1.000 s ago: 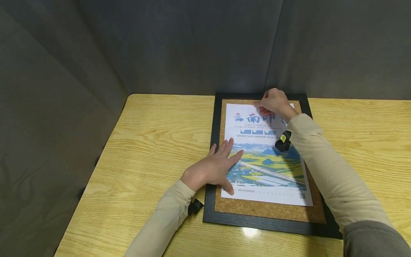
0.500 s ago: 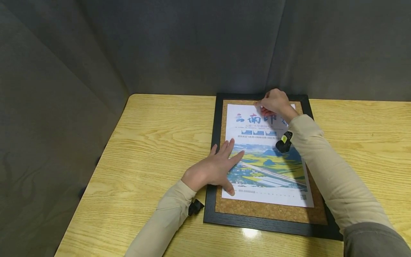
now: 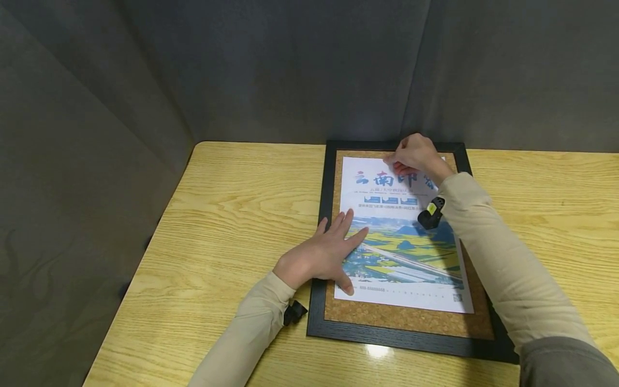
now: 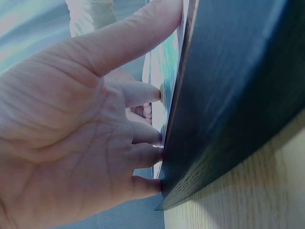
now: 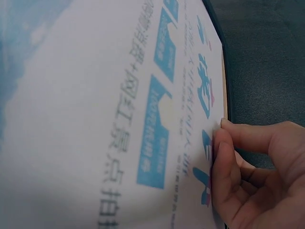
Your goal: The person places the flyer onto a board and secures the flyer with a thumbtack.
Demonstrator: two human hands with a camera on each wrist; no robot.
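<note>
Fingers (image 3: pixel 345 228) of L hand (image 3: pixel 319 258) flat on poster (image 3: pixel 401 252).

The right hand (image 3: pixel 417 153) hides the poster's (image 3: pixel 401 236) top edge and whatever its fingertips pinch.

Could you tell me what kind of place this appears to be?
Probably a partitioned desk booth: a wooden table enclosed by grey felt panels, with a framed cork board lying on it.
</note>
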